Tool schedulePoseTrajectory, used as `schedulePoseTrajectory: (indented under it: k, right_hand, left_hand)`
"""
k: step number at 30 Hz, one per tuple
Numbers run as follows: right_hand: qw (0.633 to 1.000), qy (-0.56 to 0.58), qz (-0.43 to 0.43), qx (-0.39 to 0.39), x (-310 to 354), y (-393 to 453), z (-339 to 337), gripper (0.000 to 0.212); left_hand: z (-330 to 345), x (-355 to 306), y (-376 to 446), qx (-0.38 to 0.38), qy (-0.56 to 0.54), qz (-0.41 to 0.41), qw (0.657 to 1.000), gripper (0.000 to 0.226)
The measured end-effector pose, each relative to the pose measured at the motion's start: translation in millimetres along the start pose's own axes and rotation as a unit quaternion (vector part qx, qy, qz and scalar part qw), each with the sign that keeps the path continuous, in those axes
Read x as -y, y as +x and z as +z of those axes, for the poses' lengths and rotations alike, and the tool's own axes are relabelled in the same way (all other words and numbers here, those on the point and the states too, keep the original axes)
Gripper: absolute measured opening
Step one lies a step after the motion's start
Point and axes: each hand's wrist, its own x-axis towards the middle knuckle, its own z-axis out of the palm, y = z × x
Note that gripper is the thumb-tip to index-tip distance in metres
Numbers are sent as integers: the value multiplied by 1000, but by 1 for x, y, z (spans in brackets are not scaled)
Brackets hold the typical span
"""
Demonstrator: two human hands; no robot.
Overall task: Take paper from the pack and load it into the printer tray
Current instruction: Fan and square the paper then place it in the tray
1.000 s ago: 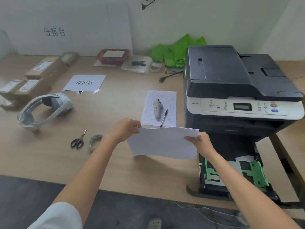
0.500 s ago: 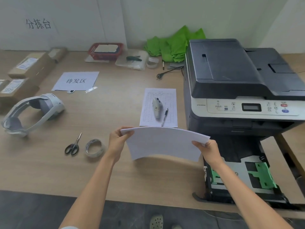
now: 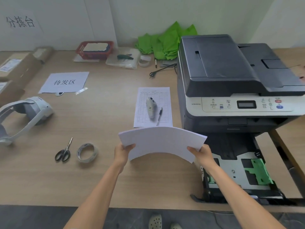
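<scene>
Body in view: two bare forearms, no sleeves visible anywhere along them. No watch, bands or rings seen on the left hand [image 3: 123, 153] or right hand [image 3: 202, 156]; no gloves. Fingers are bare; nails too small to judge. At 6 o'clock, bottom edge: a light grey clog-style shoe [image 3: 155, 221] with round perforations across the toe, and the tip of a second similar shoe just at its 3 o'clock. Rest of clothing is out of frame.
</scene>
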Motion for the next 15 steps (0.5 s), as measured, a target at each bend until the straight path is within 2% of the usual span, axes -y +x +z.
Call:
schedulePoseTrajectory:
  k: [3,7,10,13,15]
  right_hand:
    - [1000,-2,-3,-2,7,-3,-8,9]
    - [1000,16,1,18,20,-8,-22,18]
    - [1000,-13,-1,13,33,-9,-31,18]
    - [997,-65,-27,28,46,-10,-41,11]
    - [991,-114,-50,46,58,-11,-46,9]
  left_hand:
    - [-1,-17,1,-31,19,7,999,19]
    - [-10,-60,1,3,104,106,989,16]
    - [-11,-97,-9,45,148,174,972,32]
    - [-11,-128,-14,68,211,220,950,19]
    - [-10,-144,-18,79,268,256,926,21]
